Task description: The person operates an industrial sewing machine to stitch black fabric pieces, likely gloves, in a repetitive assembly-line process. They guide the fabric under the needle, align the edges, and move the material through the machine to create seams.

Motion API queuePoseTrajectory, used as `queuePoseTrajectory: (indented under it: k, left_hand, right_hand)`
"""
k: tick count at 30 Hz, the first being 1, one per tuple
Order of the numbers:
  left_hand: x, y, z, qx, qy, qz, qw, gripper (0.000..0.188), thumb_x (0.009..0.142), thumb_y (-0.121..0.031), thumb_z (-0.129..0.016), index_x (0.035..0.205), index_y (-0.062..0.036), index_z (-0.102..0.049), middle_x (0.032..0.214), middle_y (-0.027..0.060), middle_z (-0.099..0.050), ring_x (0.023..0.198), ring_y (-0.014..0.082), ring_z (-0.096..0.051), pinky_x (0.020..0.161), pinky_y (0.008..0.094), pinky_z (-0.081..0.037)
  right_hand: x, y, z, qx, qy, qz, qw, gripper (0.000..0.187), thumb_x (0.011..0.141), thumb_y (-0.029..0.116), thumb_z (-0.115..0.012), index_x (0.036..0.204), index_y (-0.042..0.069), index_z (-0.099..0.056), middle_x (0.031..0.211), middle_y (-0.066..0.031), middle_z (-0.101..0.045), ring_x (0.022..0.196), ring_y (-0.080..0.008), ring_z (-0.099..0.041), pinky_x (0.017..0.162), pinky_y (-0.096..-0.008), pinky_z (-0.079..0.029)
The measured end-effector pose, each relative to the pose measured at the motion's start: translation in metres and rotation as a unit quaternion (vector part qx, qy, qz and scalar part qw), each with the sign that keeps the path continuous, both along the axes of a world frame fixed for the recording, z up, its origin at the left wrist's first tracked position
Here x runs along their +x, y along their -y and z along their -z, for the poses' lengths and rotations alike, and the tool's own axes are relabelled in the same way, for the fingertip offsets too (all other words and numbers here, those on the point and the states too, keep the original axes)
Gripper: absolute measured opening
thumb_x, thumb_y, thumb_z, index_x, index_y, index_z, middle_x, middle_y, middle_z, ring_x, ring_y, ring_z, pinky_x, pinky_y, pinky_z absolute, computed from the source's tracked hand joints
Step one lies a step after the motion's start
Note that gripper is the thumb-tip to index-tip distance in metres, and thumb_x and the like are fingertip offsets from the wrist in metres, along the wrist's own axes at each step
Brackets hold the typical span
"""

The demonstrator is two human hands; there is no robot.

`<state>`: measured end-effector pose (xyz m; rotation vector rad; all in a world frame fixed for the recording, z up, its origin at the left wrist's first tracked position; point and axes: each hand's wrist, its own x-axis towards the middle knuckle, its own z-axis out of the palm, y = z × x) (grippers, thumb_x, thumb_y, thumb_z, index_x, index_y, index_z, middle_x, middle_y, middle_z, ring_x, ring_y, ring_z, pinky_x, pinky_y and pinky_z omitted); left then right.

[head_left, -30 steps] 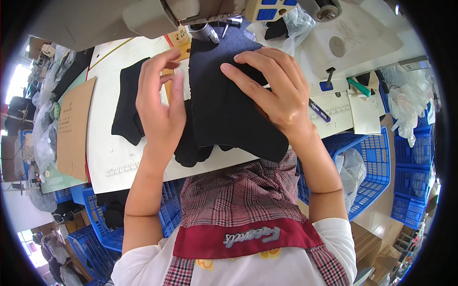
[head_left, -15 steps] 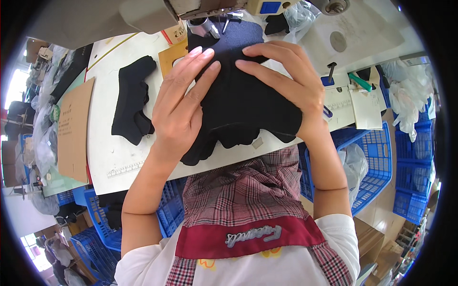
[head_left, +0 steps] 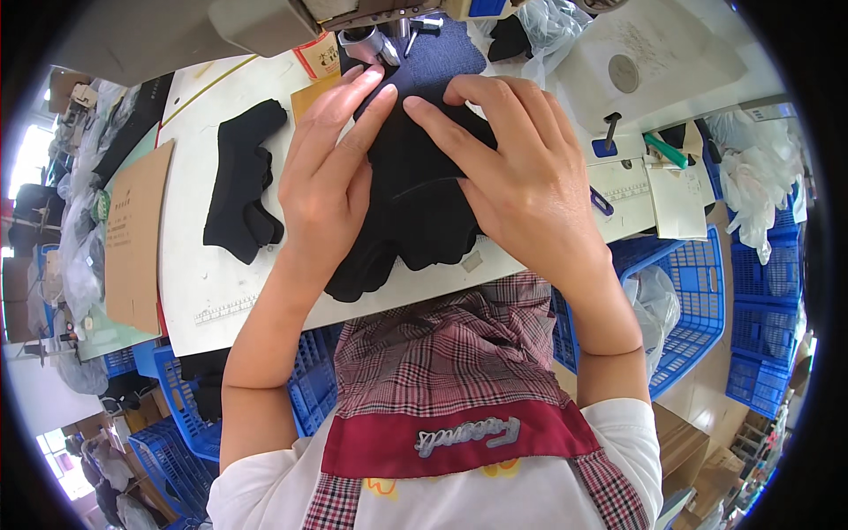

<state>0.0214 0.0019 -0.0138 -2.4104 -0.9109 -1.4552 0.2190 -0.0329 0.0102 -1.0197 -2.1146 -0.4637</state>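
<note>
Leftward, a curved black piece (head_left: 237, 177) is parted by white tabletop (head_left: 188, 212) from the left hand (head_left: 320, 190), laid loosely on wavy-edged, matte black cloth (head_left: 406, 159) spread up to the machine (head_left: 172, 28); its right side is covered by the right hand (head_left: 534, 181), arched and apart.

On the table (head_left: 187, 256), fabric (head_left: 424, 216) between a cloth piece (head_left: 233, 177) at left and a tool (head_left: 601, 202) at right

White sleeves (head_left: 623, 435), maroon-trimmed plaid apron (head_left: 442, 371)
</note>
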Motion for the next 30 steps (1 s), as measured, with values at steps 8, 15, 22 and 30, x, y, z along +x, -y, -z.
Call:
queuePoseTrajectory:
  k: [8,15,22,30]
  left_hand:
    - [-0.004,-0.011,0.001,-0.010,0.046,0.026,0.999,0.043,0.077,0.016,-0.062,0.115,-0.0014,-0.071,0.116,0.0137,-0.070,0.113,0.0294,-0.066,0.096,0.0363,-0.052]
    - [0.002,-0.010,0.001,0.002,0.046,-0.007,0.999,0.039,0.079,0.013,-0.065,0.114,-0.0025,-0.071,0.115,0.0141,-0.069,0.110,0.0308,-0.066,0.093,0.0366,-0.053]
    - [0.004,-0.017,0.006,0.020,0.056,-0.016,0.998,0.039,0.079,0.013,-0.065,0.115,-0.0024,-0.071,0.114,0.0152,-0.069,0.107,0.0322,-0.066,0.091,0.0374,-0.053]
    - [0.008,-0.018,0.006,0.043,0.039,-0.047,0.997,0.037,0.080,0.011,-0.065,0.114,-0.0020,-0.069,0.111,0.0163,-0.070,0.101,0.0334,-0.067,0.086,0.0380,-0.055]
  right_hand:
    - [-0.002,-0.010,0.003,0.073,0.038,0.011,0.997,0.043,0.069,0.011,-0.065,0.111,0.003,-0.070,0.111,-0.0100,-0.059,0.103,-0.0276,-0.057,0.086,-0.0380,-0.047]
    - [-0.003,-0.017,0.005,0.101,0.023,0.009,0.995,0.040,0.069,0.011,-0.066,0.108,0.003,-0.070,0.110,-0.0088,-0.059,0.103,-0.0264,-0.057,0.085,-0.0376,-0.048]
    - [-0.008,-0.021,0.008,0.119,0.005,-0.002,0.993,0.038,0.070,0.011,-0.066,0.106,0.002,-0.070,0.108,-0.0083,-0.060,0.100,-0.0258,-0.058,0.085,-0.0373,-0.048]
    - [-0.009,-0.028,0.011,0.138,-0.003,-0.006,0.990,0.037,0.070,0.011,-0.067,0.105,0.000,-0.069,0.108,-0.0085,-0.060,0.099,-0.0254,-0.059,0.084,-0.0371,-0.048]
